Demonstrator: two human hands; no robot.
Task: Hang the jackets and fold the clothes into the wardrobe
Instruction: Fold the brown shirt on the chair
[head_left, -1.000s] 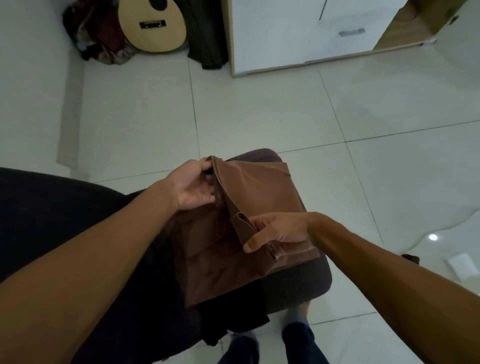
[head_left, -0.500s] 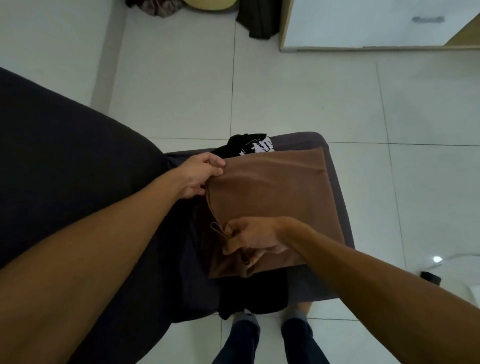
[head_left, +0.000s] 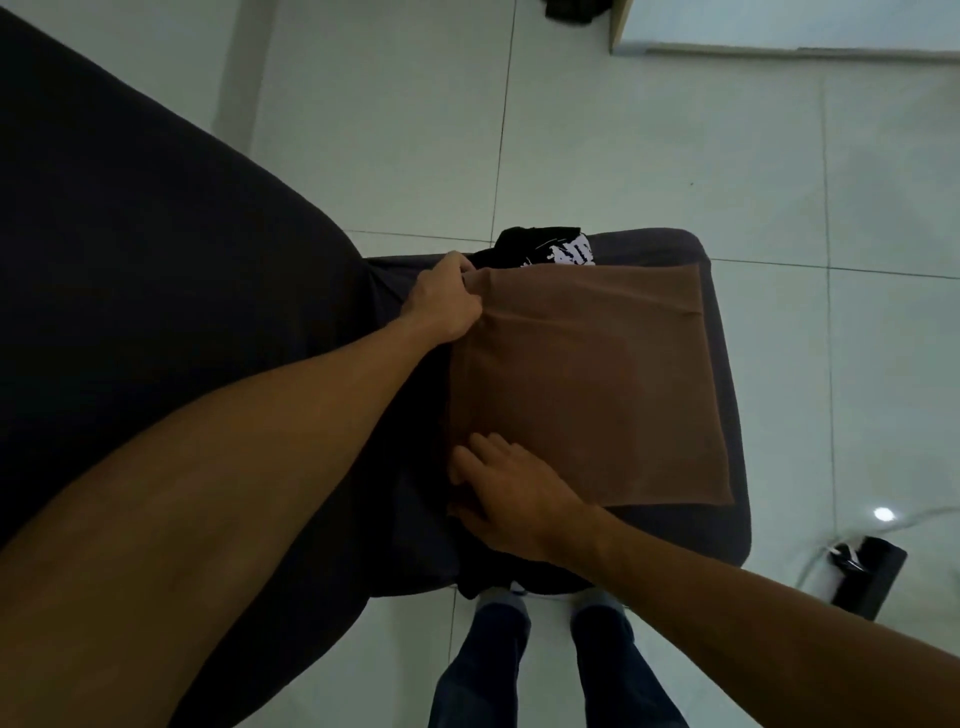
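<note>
The folded brown fabric garment (head_left: 587, 384) lies flat on the dark grey padded seat (head_left: 722, 364), over a black garment with white print (head_left: 550, 252). The left hand (head_left: 447, 301) pinches its far left corner; the right hand (head_left: 511, 493) rests with straight fingers on its near left corner

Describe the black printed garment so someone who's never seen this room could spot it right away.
Find the dark ottoman on the pale tiled floor. A folded brown garment lies on top; the black printed garment peeks out from under its far edge. Its white lettering sets it apart from the plain brown cloth.
</note>
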